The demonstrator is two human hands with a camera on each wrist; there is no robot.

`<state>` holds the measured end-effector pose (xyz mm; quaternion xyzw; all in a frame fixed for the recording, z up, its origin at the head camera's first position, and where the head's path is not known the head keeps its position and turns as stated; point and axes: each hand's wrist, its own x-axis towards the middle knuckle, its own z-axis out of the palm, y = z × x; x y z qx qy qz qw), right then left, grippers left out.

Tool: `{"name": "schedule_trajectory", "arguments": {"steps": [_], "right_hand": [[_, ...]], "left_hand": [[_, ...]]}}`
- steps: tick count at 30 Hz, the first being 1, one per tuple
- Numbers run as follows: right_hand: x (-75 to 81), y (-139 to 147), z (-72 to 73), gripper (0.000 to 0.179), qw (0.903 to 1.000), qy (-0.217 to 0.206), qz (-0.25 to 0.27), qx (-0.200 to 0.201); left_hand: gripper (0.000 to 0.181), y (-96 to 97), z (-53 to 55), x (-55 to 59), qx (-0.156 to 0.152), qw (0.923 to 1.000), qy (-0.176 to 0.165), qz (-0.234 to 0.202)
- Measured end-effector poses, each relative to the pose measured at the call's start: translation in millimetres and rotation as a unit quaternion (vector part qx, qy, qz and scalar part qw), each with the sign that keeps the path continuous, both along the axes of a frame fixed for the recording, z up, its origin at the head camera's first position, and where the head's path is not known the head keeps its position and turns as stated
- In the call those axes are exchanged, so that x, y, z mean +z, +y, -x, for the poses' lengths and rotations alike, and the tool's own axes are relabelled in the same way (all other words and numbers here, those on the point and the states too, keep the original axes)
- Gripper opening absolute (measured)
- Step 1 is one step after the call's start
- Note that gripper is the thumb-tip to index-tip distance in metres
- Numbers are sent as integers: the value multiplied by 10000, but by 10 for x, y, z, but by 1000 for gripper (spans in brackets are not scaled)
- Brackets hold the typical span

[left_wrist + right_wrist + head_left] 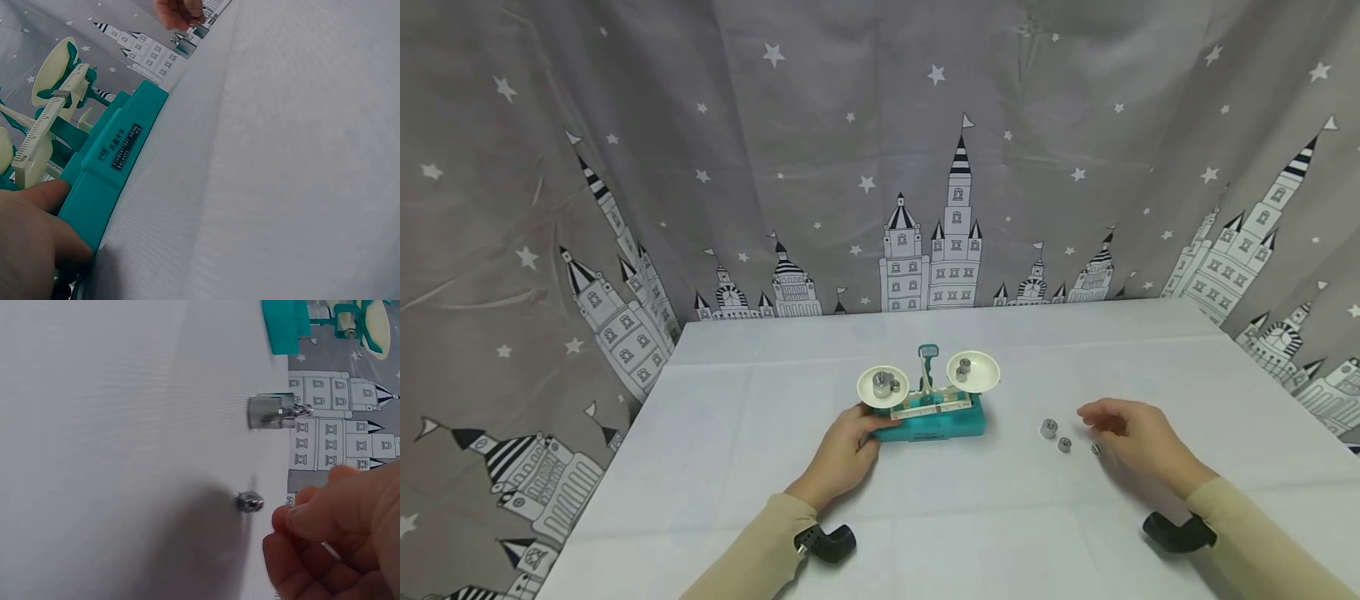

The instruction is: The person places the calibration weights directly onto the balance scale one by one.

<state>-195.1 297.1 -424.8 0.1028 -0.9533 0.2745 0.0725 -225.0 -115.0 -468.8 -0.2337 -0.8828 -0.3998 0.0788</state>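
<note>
A teal tray balance (pixel 934 427) with cream pans stands on the table. My left hand (pixel 842 454) grips the left end of its base, thumb at the front in the left wrist view. The left pan (pixel 867 397) sits lower than the right and holds a larger metal weight (pixel 882 383) with smaller weight beside it. Two small weights (pixel 962 369) lie in the right pan (pixel 987 375). My right hand (pixel 1138 437), fingers loosely bent, hovers beside a tiny weight (pixel 250 502) on the table. I see nothing held in it.
Left of my right hand, a larger weight (pixel 1048 428) and a smaller weight (pixel 1064 445) stand on the white-covered table (pixel 737 433). Behind the table hangs a grey curtain (pixel 820 108) printed with castles and stars. Each sleeve carries a black wrist device (pixel 1178 533).
</note>
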Motion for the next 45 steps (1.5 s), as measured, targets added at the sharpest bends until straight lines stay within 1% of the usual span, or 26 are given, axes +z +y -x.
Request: {"name": "schedule_trajectory", "arguments": {"steps": [4, 8, 10, 14, 17, 19, 25, 32, 36, 41, 45], "right_hand": [[-40, -6, -35, 39, 9993, 79, -150, 325], [-64, -37, -51, 41, 9989, -20, -222, 419], [-69, -43, -44, 38, 9988, -59, -228, 434], [-84, -33, -25, 27, 9984, -31, -321, 466], [-92, -28, -14, 19, 9975, 35, -490, 503], [-90, -36, -10, 18, 9967, 35, -584, 563], [-73, -95, -23, 32, 9958, 8, -681, 613], [-57, -133, -27, 31, 9934, 152, -815, 789], [-47, -151, -26, 29, 9933, 123, -885, 734], [-46, -166, -32, 38, 9925, -77, -1023, 659], [-47, -173, -33, 44, 9925, -41, -1006, 697]], "left_hand": [[37, -1, -5, 4, 40, 10000, -53, -9], [38, 0, -5, 6, 60, 10000, -40, 10], [38, 3, 1, 2, 44, 10000, 9, 7], [38, 8, 5, -11, 40, 10000, 35, -3], [38, 7, 1, -12, 48, 10000, -67, -27], [38, 4, 1, -15, 57, 9999, -92, -36], [38, 5, -4, -11, 78, 9999, -137, -51], [38, 6, -1, -13, 65, 9999, -77, -10], [38, 6, -3, -8, 65, 10000, -49, -13], [38, 4, -6, -11, 31, 10000, -38, -14], [38, 1, -12, -9, 42, 10000, -51, -8]]}}
